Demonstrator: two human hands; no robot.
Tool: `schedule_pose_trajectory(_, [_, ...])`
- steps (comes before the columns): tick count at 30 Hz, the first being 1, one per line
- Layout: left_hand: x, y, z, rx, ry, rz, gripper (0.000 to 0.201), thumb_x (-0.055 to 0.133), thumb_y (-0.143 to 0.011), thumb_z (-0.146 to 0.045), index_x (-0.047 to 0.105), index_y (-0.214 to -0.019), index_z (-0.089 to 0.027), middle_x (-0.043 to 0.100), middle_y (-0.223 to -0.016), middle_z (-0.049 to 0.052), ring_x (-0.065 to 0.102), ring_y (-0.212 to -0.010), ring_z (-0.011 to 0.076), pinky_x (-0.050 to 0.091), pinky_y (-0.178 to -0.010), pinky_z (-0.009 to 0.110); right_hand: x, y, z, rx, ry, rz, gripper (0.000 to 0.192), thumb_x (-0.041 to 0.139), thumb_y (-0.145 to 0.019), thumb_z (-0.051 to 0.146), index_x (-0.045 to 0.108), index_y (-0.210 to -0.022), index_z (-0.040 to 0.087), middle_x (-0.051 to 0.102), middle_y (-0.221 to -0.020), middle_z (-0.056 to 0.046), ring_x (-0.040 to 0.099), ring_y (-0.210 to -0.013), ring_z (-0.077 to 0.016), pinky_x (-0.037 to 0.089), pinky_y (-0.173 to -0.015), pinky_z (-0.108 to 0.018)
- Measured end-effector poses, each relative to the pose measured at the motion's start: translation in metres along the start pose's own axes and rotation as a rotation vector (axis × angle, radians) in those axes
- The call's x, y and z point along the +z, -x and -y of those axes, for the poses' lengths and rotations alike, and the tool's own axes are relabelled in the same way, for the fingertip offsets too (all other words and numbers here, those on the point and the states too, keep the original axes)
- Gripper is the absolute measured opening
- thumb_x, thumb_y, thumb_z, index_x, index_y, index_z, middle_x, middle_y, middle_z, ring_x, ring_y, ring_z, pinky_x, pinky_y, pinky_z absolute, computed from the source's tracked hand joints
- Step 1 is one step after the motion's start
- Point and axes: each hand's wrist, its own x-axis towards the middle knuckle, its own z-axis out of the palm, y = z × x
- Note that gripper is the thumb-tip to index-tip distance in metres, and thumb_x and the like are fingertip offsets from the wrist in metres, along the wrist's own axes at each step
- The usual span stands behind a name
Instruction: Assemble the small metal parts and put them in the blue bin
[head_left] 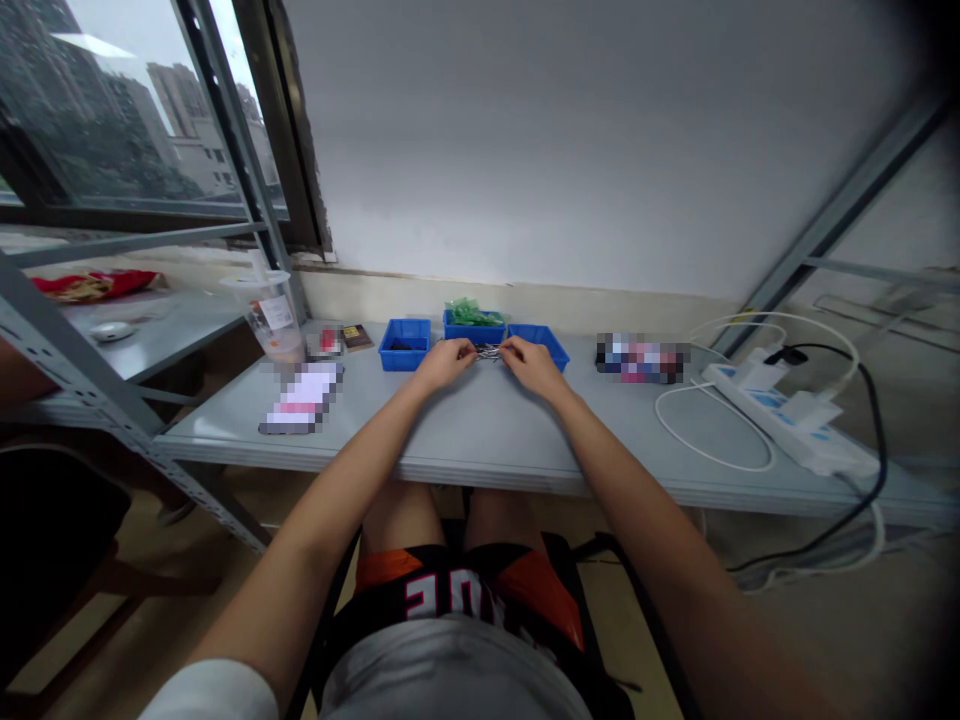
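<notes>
Our knees sit under the surface (480,440). Both hands, left (444,362) and right (534,366), pinch a small metal piece (489,352) between closed fingers, just before three blue bins (405,345).

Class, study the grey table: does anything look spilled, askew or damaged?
Nothing stands out. Three blue plastic bins sit upright in a row; left hand and right hand pinch small silvery metal pieces between them.

Bare table (480,430) near the hands, blue bins (405,345) crowding the far side
</notes>
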Motion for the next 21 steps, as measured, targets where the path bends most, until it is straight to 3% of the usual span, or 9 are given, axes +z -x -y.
schedule_pose_trajectory(9, [-0.0014,0.0014,-0.0041,0.028,0.024,0.051,0.020,0.053,-0.087,-0.025,0.069,-0.089,-0.012,0.068,-0.079,0.005,0.056,-0.070,0.0155,0.043,-0.070,0.027,-0.0008,-0.0001,0.0013,-0.007,-0.040,0.006,0.022,0.048,-0.091,0.032,0.065,-0.091,0.018,0.066,-0.069,-0.002,0.055,-0.060,-0.0151,0.039,-0.064,-0.026])
schedule_pose_trajectory(14, [-0.0015,0.0005,-0.0017,0.036,0.021,-0.003,0.017,0.053,-0.086,-0.022,0.067,-0.087,-0.013,0.068,-0.080,0.005,0.056,-0.071,0.0156,0.042,-0.069,0.027,0.0008,-0.0003,-0.0006,-0.005,-0.024,0.032,0.019,0.050,-0.089,0.028,0.066,-0.091,0.018,0.065,-0.069,-0.002,0.055,-0.061,-0.0152,0.038,-0.064,-0.026])
schedule_pose_trajectory(21, [-0.0016,0.0010,-0.0057,0.092,0.119,-0.037,0.014,0.052,-0.086,-0.022,0.063,-0.085,-0.013,0.066,-0.078,0.004,0.056,-0.069,0.0137,0.042,-0.068,0.025,0.0070,0.0025,-0.0018,-0.020,0.023,0.232,0.016,0.051,-0.085,0.017,0.066,-0.087,0.016,0.064,-0.070,-0.002,0.053,-0.063,-0.0136,0.036,-0.064,-0.024])
